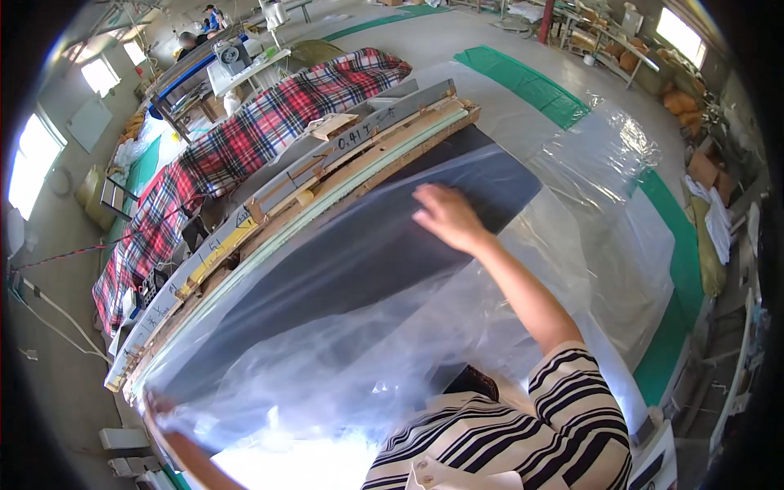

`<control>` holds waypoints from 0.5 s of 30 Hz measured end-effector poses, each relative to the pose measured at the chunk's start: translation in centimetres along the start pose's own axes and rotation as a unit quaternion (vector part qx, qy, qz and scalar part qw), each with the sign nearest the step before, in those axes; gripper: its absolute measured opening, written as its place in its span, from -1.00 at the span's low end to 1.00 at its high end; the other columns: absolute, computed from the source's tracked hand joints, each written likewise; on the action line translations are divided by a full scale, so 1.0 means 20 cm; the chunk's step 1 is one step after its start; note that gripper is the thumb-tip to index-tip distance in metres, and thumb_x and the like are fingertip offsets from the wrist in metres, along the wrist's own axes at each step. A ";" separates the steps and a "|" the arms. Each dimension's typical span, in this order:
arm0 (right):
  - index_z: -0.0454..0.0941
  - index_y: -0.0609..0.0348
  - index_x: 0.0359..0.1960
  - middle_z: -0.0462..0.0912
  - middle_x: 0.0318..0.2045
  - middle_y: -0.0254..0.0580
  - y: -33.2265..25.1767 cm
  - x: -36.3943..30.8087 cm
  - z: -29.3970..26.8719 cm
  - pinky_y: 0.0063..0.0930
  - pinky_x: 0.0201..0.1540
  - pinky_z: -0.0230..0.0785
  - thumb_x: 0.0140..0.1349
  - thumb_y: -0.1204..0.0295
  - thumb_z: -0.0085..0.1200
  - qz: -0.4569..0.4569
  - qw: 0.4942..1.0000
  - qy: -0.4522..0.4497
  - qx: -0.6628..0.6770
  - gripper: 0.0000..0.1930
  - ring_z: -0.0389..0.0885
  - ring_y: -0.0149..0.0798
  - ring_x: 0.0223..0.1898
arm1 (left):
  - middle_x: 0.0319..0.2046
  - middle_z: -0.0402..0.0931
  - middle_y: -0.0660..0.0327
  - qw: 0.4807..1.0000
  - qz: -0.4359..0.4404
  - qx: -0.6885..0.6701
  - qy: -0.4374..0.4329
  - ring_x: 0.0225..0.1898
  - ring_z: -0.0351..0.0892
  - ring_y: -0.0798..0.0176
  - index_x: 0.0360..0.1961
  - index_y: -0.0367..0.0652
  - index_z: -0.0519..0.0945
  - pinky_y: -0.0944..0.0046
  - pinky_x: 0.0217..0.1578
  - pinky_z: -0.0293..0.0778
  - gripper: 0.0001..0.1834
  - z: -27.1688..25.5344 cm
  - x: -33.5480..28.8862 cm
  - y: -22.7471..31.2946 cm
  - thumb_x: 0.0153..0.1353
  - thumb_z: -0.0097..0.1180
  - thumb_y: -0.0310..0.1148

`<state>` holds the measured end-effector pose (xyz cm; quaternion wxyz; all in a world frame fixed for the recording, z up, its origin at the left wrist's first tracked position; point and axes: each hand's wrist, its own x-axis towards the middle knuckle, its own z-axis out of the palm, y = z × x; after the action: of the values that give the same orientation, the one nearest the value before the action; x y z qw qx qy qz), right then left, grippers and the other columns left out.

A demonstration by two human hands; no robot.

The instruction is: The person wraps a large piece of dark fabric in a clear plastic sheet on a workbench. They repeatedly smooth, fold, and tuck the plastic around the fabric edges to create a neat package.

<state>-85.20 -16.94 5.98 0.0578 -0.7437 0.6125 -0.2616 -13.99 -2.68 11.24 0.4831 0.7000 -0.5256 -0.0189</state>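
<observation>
Clear plastic film (327, 351) spreads in soft folds over a dark flat surface (343, 253) in front of me. My right hand (447, 216) is over the far right part of this surface, fingers stretched out and apart, with nothing seen in them. Down at the near left end, my left hand (157, 404) is at the film's edge, beside the end of a long bar. Its fingers are blurred and partly behind film, so their grip does not show. Along the far side runs the long wood and metal bar (359, 163), with a pale green strip and handwritten marks.
A red plaid cloth (278, 114) covers something long behind the bar. Beyond it stands a sewing machine (233, 57) on a table, with a person (214, 18) farther back. Green strips (523, 82) and more clear film (600, 147) lie to the right.
</observation>
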 end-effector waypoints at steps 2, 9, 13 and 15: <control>0.40 0.19 -0.01 0.37 0.08 -0.05 0.32 -0.02 -0.05 -0.16 0.21 0.01 0.22 0.15 -0.16 0.110 0.979 0.112 -0.128 -0.58 0.24 -0.06 0.18 | -0.31 0.52 0.19 0.974 -0.196 -0.092 0.064 -0.34 0.47 0.31 -0.14 -0.27 0.52 0.36 -0.32 0.40 -0.65 -0.37 0.06 -0.14 0.26 -0.17 -0.25; 0.37 0.19 0.03 0.30 0.12 -0.06 0.49 0.34 0.01 -0.18 0.14 0.11 0.20 0.18 -0.14 0.003 0.975 0.100 -0.197 -0.56 0.25 -0.06 0.15 | -0.64 0.35 0.29 0.988 -0.125 0.062 -0.068 -0.60 0.27 0.39 -0.55 -0.19 0.47 0.24 -0.54 0.25 -0.84 -0.83 -0.39 -0.80 0.08 -0.05 -0.36; 0.26 0.23 0.14 0.22 0.20 -0.06 0.43 0.29 -0.12 -0.29 0.23 0.00 0.24 0.30 -0.16 -0.009 0.998 0.009 -0.054 -0.55 0.16 -0.04 0.22 | -0.53 0.41 0.39 0.950 -0.288 -0.078 -0.086 -0.56 0.31 0.50 -0.30 -0.19 0.53 0.48 -0.56 0.25 -0.82 -0.50 -0.51 -0.30 0.11 0.12 -0.33; 0.24 0.22 0.15 0.21 0.20 -0.08 0.72 0.33 -0.07 -0.29 0.23 -0.01 0.31 0.24 -0.23 -0.006 0.993 0.012 -0.117 -0.56 0.13 -0.08 0.24 | -0.42 0.49 0.35 0.884 -0.441 -0.122 -0.098 -0.49 0.42 0.52 -0.09 -0.18 0.47 0.52 -0.51 0.34 -0.66 -0.62 -0.48 -0.24 0.10 0.13 -0.30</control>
<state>-97.82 -26.27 3.39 -0.0390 -0.7459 0.6349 -0.1974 -8.28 12.59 9.95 0.4520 0.7898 -0.2014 -0.3624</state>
